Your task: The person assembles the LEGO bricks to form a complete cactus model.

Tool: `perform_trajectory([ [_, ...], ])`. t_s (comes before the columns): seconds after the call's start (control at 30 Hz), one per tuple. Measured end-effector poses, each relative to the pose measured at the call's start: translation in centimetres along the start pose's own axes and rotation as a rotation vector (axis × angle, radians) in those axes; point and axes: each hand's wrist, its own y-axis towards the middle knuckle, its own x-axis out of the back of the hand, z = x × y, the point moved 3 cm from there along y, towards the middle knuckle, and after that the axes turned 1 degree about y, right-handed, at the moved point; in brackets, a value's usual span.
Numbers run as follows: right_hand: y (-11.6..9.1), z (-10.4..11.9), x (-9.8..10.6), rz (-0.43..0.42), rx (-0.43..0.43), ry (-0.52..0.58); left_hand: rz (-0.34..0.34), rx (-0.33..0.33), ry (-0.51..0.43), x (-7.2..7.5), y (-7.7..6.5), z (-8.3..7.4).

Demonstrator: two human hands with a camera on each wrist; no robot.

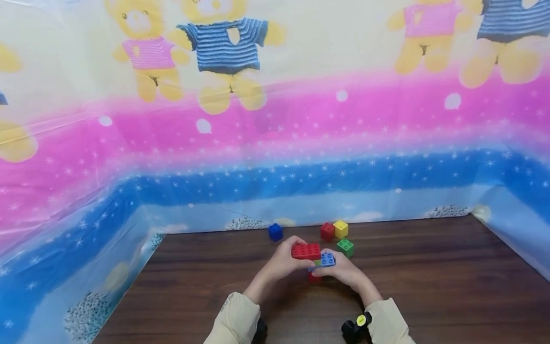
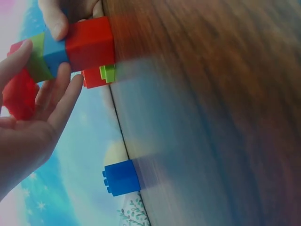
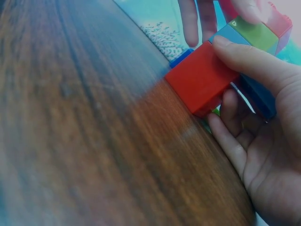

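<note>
Both hands are on one stack of toy building bricks over the table. A long red brick (image 1: pixel 306 251) tops it, studs up, gripped between the left hand's (image 1: pixel 281 262) thumb and fingers. Below that comes a green brick (image 3: pixel 257 35), then a blue brick (image 1: pixel 328 259) whose studded end sticks out to the right. My right hand (image 1: pixel 343 269) pinches the blue brick, thumb on the near side. At the bottom is another red brick (image 3: pixel 202 77), its lower edge close to the tabletop. The fingers hide part of the stack's middle.
Behind the hands on the dark wooden table (image 1: pixel 193 286) stand a dark blue brick (image 1: pixel 275 232), a red brick (image 1: pixel 327 231) beside a yellow brick (image 1: pixel 341 229), and a green brick (image 1: pixel 345 247). A printed bear cloth (image 1: pixel 266 177) walls the back and sides.
</note>
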Motion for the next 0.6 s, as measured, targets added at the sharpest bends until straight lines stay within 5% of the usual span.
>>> perform_trajectory([
  [0.33,0.1,-0.2,0.0,-0.032,-0.021,-0.046,0.035,0.074,-0.175,1.3,-1.0,0.4],
  [0.43,0.1,-0.2,0.0,-0.041,-0.024,-0.051,0.031,0.088,-0.153,2.1,-1.3,0.5],
  [0.6,0.1,-0.2,0.1,-0.040,-0.022,-0.043,-0.017,0.015,-0.056,3.7,-0.9,0.2],
])
